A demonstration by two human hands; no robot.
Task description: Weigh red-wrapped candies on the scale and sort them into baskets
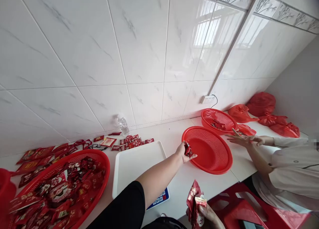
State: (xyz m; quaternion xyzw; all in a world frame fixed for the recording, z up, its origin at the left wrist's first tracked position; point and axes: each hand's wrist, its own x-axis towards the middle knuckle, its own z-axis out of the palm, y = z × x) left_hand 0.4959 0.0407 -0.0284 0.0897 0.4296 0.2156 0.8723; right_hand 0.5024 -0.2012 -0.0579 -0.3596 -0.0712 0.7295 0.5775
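My left hand (pixel 183 153) reaches over the near rim of a red plastic basket (pixel 208 147) with bare insides. Its fingers are closed around small dark-red wrapped packets (pixel 188 149). Lower down, in front of the table edge, my right hand (pixel 210 215) grips a few red snack packets (pixel 195 202), one with a gold end. Under my left arm lies a white scale (pixel 138 167) with a blue keypad (pixel 160 199). A big red basket (pixel 106 169) at the left is heaped with red packets (pixel 59 192).
Along the wall lie red packets (pixel 132 142), glasses (pixel 97 146) and a clear bottle (pixel 123 125). Another red basket (pixel 219 114) holds some packets. Red bags (pixel 261 104) sit at the far right. A co-worker (pixel 286 169) stands at right, hands over the table, near a red stool (pixel 234 205).
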